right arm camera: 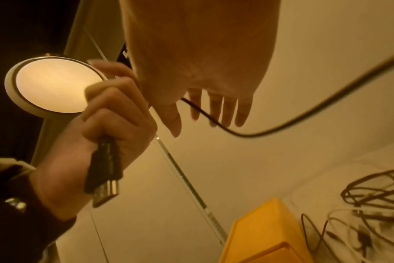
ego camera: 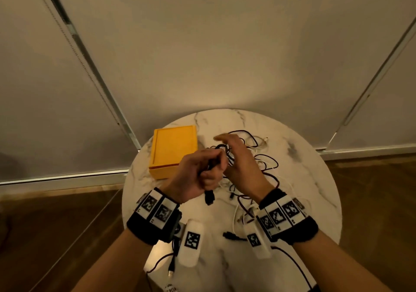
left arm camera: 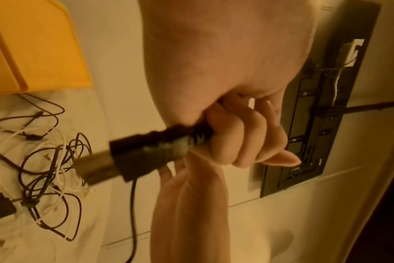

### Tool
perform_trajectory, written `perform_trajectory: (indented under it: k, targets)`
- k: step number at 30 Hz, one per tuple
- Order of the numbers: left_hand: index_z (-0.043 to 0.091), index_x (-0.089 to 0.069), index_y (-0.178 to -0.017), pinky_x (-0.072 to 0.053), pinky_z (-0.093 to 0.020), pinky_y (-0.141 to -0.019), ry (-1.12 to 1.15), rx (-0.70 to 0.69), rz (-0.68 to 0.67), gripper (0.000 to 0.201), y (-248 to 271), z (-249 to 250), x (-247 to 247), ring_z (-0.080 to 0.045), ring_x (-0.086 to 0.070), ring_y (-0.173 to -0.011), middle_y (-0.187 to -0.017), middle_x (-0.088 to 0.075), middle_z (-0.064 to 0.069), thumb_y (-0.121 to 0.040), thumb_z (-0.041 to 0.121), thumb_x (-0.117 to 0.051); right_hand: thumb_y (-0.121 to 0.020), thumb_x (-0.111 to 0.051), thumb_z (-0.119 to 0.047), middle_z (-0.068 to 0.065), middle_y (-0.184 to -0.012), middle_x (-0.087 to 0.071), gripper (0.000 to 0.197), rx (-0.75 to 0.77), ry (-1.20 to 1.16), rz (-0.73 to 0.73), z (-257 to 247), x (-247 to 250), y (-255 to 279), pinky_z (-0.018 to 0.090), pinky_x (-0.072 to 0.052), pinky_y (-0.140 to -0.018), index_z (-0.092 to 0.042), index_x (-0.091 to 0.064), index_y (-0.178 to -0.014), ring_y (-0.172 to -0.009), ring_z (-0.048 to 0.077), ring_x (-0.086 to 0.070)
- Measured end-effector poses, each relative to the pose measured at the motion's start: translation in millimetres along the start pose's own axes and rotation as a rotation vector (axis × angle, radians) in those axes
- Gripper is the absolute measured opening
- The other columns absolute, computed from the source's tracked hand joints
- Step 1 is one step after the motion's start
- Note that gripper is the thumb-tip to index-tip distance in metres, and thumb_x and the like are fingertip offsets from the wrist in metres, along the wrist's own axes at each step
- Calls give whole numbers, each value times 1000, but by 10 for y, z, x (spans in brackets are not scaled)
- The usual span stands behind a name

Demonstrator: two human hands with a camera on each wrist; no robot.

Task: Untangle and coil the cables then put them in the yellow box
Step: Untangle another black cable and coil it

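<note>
My left hand [ego camera: 202,170] is a fist round a black cable just behind its USB plug [ego camera: 209,198], which hangs below the fist; the plug [left arm camera: 135,156] juts from the curled fingers [left arm camera: 236,138]. My right hand [ego camera: 236,156] stands beside it with straight, spread fingers [right arm camera: 216,110], and the black cable [right arm camera: 281,128] runs across them in a loose curve. Small black loops [ego camera: 222,149] sit between the two hands. A tangle of black and white cables [ego camera: 263,161] lies on the table behind and under my right hand. The yellow box [ego camera: 173,152] stands to the left, lid on.
The round marble table [ego camera: 299,179] carries everything, and its edge is close on all sides. A loose black plug [ego camera: 231,235] lies near my right wrist. A white box [ego camera: 157,258] sits low at the front left. A round lamp [right arm camera: 54,85] glows behind my left hand.
</note>
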State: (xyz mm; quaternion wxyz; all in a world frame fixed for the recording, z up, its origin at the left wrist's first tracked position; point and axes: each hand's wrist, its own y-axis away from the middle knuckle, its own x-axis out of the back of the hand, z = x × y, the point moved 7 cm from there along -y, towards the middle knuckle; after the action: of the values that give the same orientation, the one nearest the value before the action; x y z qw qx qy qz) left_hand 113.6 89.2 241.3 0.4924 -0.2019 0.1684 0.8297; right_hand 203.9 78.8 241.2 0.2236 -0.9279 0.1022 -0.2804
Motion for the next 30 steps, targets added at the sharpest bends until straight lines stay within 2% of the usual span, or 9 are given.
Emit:
perform_trajectory:
  k: [2, 6, 10, 13, 17, 20, 25, 28, 30]
  targets:
    - [11, -65, -77, -16, -23, -41, -2, -44, -23, 28, 49, 24, -6, -10, -16, -42, -47, -33, 7, -80, 38, -68, -84, -55, -14, -8, -86, -63, 21, -51, -142, -137, -38, -161, 25, 18, -45, -73, -29, -59, -98, -79, -3, -59]
    - [4, -68, -104, -28, -20, -42, 118, -179, 119, 28, 147, 144, 232, -8, -33, -45, -59, -43, 1, -85, 22, -58, -101, -47, -18, 3, -54, -58, 21, -267, -211, -275, 74, -374, 256, 30, -42, -50, -27, -55, -85, -43, 11, -50]
    - [-3, -53, -127, -46, -27, -52, 69, -205, 307, 43, 166, 45, 404, -18, -55, -62, -73, -57, -5, -91, 16, -40, -99, -48, -25, 3, -65, -59, 19, -190, 168, -477, 215, -599, 435, 36, -40, -57, -10, -58, -94, -55, 18, -54]
    - [-3, -52, -130, -53, -28, -61, 79, -262, 381, 45, 163, 41, 464, -19, -64, -73, -81, -64, -6, -89, 14, -43, -98, -46, -34, 13, -85, -66, 25, -83, 489, -591, 226, -662, 535, 35, -36, -62, -14, -61, -103, -80, 32, -60]
    - [-3, -53, -129, -57, -33, -74, 17, -247, 409, 40, 146, 16, 521, -28, -69, -88, -92, -69, -14, -93, 13, -42, -98, -46, -35, 13, -87, -66, 28, 38, 589, -676, -66, -606, 526, 34, -36, -63, -12, -63, -100, -83, 33, -61]
    - [3, -56, -125, -58, -35, -70, -150, -150, 402, 33, 152, -69, 510, -31, -71, -81, -88, -71, -15, -100, 9, -36, -96, -48, -30, 11, -89, -65, 24, 65, 591, -743, -236, -512, 500, 36, -42, -66, -12, -62, -91, -86, 30, -60]
    - [15, -65, -110, -54, -27, -71, -603, -59, 373, 32, 188, -141, 390, -15, -68, -83, -90, -71, -10, -100, 2, -38, -91, -57, -29, -2, -89, -65, 14, 134, 557, -746, -440, -309, 315, 32, -46, -64, -22, -69, -92, -81, 19, -60]
    - [27, -66, -72, -39, -33, -45, -651, -56, 347, 43, 248, -169, 253, -28, -53, -50, -56, -62, 0, -99, 8, -38, -81, -69, -40, -12, -70, -56, 20, 112, 502, -633, -507, -103, 117, 33, -46, -62, -25, -57, -76, -66, 9, -52]
    - [14, -68, -73, -23, -31, -42, -617, -25, 214, 44, 250, -251, 143, -21, -37, -36, -45, -50, 0, -99, 29, -36, -76, -74, -43, -14, -60, -48, 30, 73, 452, -554, -500, 99, -5, 29, -41, -57, -28, -48, -69, -56, 3, -44]
